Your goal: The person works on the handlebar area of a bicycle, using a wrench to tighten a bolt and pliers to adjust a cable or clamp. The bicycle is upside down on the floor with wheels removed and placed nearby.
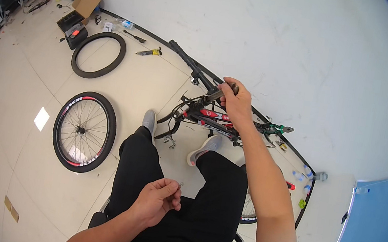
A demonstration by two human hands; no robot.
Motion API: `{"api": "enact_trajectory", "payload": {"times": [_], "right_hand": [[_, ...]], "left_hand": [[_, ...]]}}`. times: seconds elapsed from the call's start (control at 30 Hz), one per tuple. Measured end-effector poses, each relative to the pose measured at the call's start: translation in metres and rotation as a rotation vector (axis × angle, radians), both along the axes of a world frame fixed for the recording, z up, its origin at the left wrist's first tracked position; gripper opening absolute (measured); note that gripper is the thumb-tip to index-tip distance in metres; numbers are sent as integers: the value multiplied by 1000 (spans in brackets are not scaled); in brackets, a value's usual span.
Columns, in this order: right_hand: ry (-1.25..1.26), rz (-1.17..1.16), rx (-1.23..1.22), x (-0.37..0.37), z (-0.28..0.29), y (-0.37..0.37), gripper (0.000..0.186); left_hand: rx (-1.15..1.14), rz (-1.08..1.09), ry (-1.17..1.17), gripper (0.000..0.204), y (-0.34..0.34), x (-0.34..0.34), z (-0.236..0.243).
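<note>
The person's left hand (157, 201) is held above the lap, thumb and fingers pinching a small metal piece (181, 184). The right hand (238, 107) reaches farther forward, its fingers wrapped around a dark rod-like piece (213, 96) over the bicycle frame (209, 114). That frame, red and black, is in front of the person's shoes (204, 149), near the wall (288, 49). Green-handled pliers (270, 128) are to the right of it. To the left, a spoked wheel (81, 130) and a bare tyre (91, 74) are on the tiled floor (48, 73)
</note>
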State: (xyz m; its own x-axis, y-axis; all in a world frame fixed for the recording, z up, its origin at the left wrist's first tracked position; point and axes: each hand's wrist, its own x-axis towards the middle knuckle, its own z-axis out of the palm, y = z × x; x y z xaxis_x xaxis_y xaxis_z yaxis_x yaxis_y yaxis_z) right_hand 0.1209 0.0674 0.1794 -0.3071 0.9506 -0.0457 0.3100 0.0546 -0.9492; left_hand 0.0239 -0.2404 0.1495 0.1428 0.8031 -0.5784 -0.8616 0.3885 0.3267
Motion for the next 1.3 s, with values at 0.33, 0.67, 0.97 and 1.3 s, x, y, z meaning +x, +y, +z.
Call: {"api": "enact_trajectory", "payload": {"times": [0.33,0.67,0.97,1.3], "right_hand": [[71,-187,-90,6,-25,1,31],[127,200,-432,53,-18,-212,21],[219,120,-551,102,-27,-253,16],[464,-35,-731,113,-34,-264,11]], "left_hand": [[-11,4,4,17,3,-2,2],[52,28,141,16,1,1,-6],[185,-297,760,11,-5,25,-5],[297,-324,778,12,-7,32,-9]]}}
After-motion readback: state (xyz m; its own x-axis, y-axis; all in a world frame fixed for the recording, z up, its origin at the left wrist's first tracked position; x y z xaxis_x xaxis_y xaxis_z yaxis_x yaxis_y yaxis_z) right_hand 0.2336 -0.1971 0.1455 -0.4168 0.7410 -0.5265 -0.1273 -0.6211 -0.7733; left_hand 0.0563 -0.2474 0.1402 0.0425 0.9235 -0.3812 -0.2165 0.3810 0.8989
